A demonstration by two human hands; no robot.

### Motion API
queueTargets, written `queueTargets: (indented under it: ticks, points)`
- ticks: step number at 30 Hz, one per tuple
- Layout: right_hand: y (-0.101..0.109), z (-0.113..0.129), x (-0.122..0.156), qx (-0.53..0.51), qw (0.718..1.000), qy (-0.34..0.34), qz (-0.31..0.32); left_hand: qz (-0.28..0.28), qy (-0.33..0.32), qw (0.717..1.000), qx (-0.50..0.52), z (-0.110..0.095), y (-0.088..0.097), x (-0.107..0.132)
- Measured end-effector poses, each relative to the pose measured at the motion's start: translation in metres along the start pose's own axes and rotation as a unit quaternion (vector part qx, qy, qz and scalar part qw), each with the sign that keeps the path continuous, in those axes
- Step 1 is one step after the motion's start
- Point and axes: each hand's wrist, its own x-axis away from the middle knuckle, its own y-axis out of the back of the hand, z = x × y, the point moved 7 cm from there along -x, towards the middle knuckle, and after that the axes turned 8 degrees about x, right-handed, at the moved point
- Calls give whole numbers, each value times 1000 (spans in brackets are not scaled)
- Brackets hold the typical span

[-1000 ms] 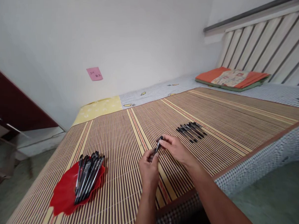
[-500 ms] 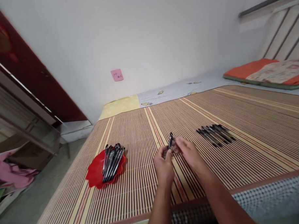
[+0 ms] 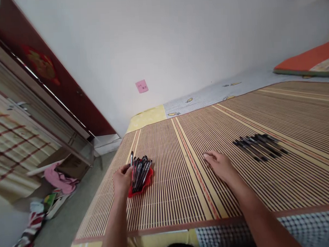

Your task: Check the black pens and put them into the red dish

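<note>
A slim pen stands nearly upright in my left hand, pinched between thumb and fingers at the left side of the red wavy-edged dish. Several black-capped clear pens lie bunched together in that dish, and my left hand hides part of its rim. Over the middle of the striped bamboo mat, my right hand hovers with loosely bent fingers and nothing visible in them. Farther right, several dark pens lie side by side in a slanted row on the mat.
The mat covers a bed whose front edge shows checked cloth. Behind it rises a white wall with a pink note. An orange cushion lies at the far right. A dark red door and pink cloth are at left.
My hands have parted. The left has moved left to the red dish with a pen in it; the right no longer touches the pen. The view has shifted to the left.
</note>
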Motion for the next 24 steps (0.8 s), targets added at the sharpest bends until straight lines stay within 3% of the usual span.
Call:
queueTargets:
  ticks: [4, 10, 14, 19, 24]
  points:
    - [-4, 6, 1, 39, 999, 33, 14, 22, 4, 997, -77, 23, 12, -33]
    - [-7, 7, 2, 78, 995, 55, 21, 55, 18, 986, -155, 56, -3, -51]
    - [-9, 3, 3, 108, 992, 56, 44, 71, 27, 981, -178, 67, -10, -54]
    - [-11, 1, 1, 103, 992, 68, 39, 37, -3, 987, -154, 50, 0, -48]
    - [-14, 3, -2, 97, 992, 79, 25, -57, -68, 994, -64, 4, 16, -21]
